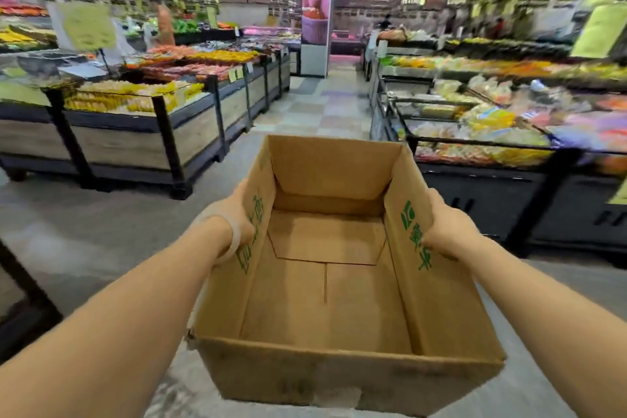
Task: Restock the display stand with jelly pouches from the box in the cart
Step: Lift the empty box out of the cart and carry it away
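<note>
An open brown cardboard box (339,285) with green print on its side flaps is held out in front of me, above the floor. Its inside is bare; no jelly pouches show in it. My left hand (230,214) grips the left flap from outside, a pale bracelet on the wrist. My right hand (444,227) grips the right flap the same way. No cart is in view. The whole frame is blurred by motion.
A low display stand (142,132) with yellow packets stands at the left. A dark-framed stand (481,142) full of mixed packets runs along the right. A tiled aisle (315,105) leads ahead to a pillar (315,10). People stand far back.
</note>
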A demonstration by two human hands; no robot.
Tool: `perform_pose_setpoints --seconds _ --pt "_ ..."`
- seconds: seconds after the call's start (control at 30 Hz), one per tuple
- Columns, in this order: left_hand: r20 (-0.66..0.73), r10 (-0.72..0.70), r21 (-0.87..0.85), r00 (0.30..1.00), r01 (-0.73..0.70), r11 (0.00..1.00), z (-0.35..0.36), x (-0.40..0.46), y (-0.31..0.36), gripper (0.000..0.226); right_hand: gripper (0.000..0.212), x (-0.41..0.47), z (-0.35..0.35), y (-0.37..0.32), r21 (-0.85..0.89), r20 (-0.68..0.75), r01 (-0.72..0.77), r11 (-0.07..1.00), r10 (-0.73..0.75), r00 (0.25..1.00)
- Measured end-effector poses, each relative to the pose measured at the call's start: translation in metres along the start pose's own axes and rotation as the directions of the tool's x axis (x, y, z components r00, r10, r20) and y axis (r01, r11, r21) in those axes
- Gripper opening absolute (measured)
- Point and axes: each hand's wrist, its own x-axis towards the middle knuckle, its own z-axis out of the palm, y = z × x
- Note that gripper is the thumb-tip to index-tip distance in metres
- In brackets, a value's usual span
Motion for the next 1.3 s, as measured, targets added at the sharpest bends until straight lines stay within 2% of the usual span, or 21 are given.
perform_pose_setpoints --seconds 0.17,0.4,0.47,0.6,0.73,0.83,1.03,1.13,1.3 --pt "0.084 0.201 -0.017 0.976 -0.2 0.98 0.05 0.02 0.115 0.09 0.096 0.0 -0.024 0.117 0.017 -0.03 -0.212 0.977 0.212 0.977" --pt "0.168 0.44 0.001 0.882 -0.446 0.895 0.121 0.07 0.259 0.094 0.078 0.011 -0.04 0.25 0.119 -0.113 -0.44 0.89 0.452 0.885" --pt "0.201 0.49 0.029 0.848 -0.505 0.863 0.137 0.089 0.306 0.096 0.079 0.023 -0.047 0.282 0.144 -0.124 -0.488 0.861 0.505 0.854" --pt "0.276 0.556 0.043 0.784 -0.588 0.808 0.159 0.125 0.399 0.095 0.09 0.056 -0.076 0.333 0.182 -0.119 -0.591 0.786 0.614 0.78" --pt "0.335 0.636 -0.006 0.695 -0.674 0.739 0.165 0.154 0.494 0.094 0.088 0.09 -0.11 0.381 0.204 -0.195 -0.636 0.744 0.668 0.718" --pt "0.35 0.69 -0.018 0.633 -0.732 0.681 0.178 0.166 0.562 0.093 0.083 0.105 -0.125 0.418 0.255 -0.247 -0.682 0.686 0.728 0.64" --pt "0.419 0.75 -0.007 0.512 -0.824 0.567 0.245 0.175 0.688 0.089 0.086 0.114 -0.129 0.517 0.335 -0.278 -0.753 0.566 0.823 0.495" --pt "0.432 0.764 -0.016 0.48 -0.842 0.539 0.289 0.169 0.752 0.093 0.082 0.123 -0.137 0.578 0.352 -0.253 -0.785 0.511 0.859 0.446" --pt "0.48 0.752 -0.009 0.451 -0.855 0.519 0.345 0.161 0.879 0.096 0.083 0.155 -0.175 0.692 0.355 -0.227 -0.807 0.472 0.881 0.415"
